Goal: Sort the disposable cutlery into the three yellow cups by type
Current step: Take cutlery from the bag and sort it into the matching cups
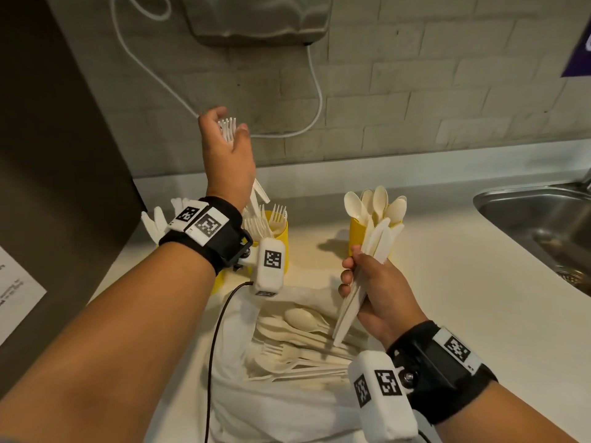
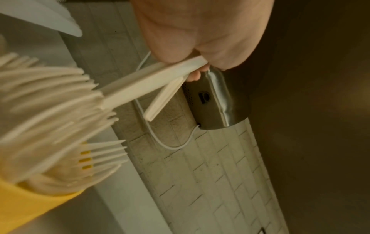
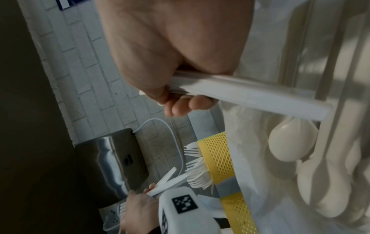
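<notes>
left hand [image 1: 227, 155] gripping forks [image 1: 227, 129] above fork cup [image 1: 281, 238]; right hand [image 1: 371, 289] clutching knives [image 1: 377, 247] beside spoon cup [image 1: 356, 233], near bench [image 1: 447, 282] middle.

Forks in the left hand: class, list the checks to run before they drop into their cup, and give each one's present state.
1. Left hand grip on the forks: ok.
2. Forks all tines up: ok.
3. Handles over the fork cup: ok.
4. Room left in that cup: cannot tell.
5. Right hand grips only knives: ok.
6. Third cup visible: not ok; only the spoon cup also shows.
</notes>
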Motion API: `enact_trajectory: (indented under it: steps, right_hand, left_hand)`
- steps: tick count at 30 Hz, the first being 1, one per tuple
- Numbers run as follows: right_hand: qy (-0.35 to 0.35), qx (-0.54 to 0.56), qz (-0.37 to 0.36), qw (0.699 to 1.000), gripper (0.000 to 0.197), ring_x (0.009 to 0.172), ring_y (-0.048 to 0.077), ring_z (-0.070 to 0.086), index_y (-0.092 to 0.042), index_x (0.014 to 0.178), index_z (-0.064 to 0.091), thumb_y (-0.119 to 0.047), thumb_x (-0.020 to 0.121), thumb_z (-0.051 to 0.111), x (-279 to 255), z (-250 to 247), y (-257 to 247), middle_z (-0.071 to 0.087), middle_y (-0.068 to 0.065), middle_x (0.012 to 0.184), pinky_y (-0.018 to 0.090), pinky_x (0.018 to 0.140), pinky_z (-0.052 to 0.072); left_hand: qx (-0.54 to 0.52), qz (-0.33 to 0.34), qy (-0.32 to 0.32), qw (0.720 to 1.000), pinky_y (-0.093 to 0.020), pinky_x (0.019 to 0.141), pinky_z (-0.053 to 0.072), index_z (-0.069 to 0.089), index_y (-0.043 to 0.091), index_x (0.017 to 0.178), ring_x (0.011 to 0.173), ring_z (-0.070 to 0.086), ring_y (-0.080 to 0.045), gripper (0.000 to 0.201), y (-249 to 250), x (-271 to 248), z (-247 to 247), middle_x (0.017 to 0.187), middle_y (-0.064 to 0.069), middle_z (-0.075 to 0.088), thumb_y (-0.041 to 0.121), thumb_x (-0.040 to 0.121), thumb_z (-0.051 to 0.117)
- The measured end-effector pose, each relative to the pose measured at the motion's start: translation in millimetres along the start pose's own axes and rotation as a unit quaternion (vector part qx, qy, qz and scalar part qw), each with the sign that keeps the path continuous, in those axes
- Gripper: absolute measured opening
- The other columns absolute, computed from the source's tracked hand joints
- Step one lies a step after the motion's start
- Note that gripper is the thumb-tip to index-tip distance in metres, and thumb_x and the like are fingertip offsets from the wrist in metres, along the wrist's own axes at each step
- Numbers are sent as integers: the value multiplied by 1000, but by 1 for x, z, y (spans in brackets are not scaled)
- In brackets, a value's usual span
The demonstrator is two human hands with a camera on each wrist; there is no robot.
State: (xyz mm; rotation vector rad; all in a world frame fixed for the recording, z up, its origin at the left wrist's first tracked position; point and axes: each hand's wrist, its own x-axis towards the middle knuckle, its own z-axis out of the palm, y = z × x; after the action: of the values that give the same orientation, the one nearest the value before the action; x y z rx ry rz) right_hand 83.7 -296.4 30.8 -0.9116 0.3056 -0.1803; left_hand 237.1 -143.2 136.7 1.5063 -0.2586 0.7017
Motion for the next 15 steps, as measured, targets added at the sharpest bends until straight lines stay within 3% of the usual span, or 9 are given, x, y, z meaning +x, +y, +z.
enact_trajectory:
  steps: [3,5,6,8,11,14,15]
  right_hand:
    - [-5,-7,-1,1000,3,49,10,46,-12,98,50,-13,96,49,-1,1,1,54,0,61,23,46,38]
    - [-7,-15,-5,1000,4,49,10,46,-11,97,50,-15,96,50,-1,0,0,54,0,61,23,46,38]
    - [-7,-17,-8,1000,5,50,10,46,-11,97,50,-16,96,50,-1,-1,0,54,0,61,24,47,38]
    - [-7,-17,-11,1000,5,50,10,46,-11,98,50,-16,96,51,-1,-2,0,54,0,62,24,48,38]
    - [-7,-11,-14,1000,6,50,10,46,-11,98,50,-17,95,51,-1,-3,1,55,0,62,24,48,38]
    - [-8,-13,-19,1000,5,49,10,47,-12,98,51,-16,96,51,-1,-2,0,55,0,62,24,48,38]
    - [-9,-14,-21,1000,4,49,10,46,-12,98,51,-15,96,50,-1,-2,-1,54,0,62,24,48,38]
  left_hand:
    - [38,-51,-45,997,-54,85,52,35,23,126,98,58,-26,38,-9,-8,4,118,-9,49,13,90,45]
    - [61,-94,-96,989,-51,95,49,22,32,140,115,54,-32,59,-18,-13,5,141,-12,37,8,91,44]
    - [82,-112,-122,983,-49,96,49,16,33,144,114,55,-31,64,-21,-15,3,145,-13,34,8,92,45]
    - [160,-124,-167,965,-44,93,50,21,28,143,103,59,-29,56,-25,-16,-1,134,-14,46,15,95,45]
    - [277,-75,-217,933,-34,80,45,37,18,131,94,54,-27,37,-23,-16,-10,111,-11,55,24,96,45]
    - [290,-38,-248,923,-30,73,40,46,17,119,95,57,-28,27,-21,-15,-20,101,-5,57,20,93,50]
    - [266,-40,-252,930,-29,71,42,45,20,122,96,59,-26,31,-20,-16,-23,101,-1,59,17,92,52]
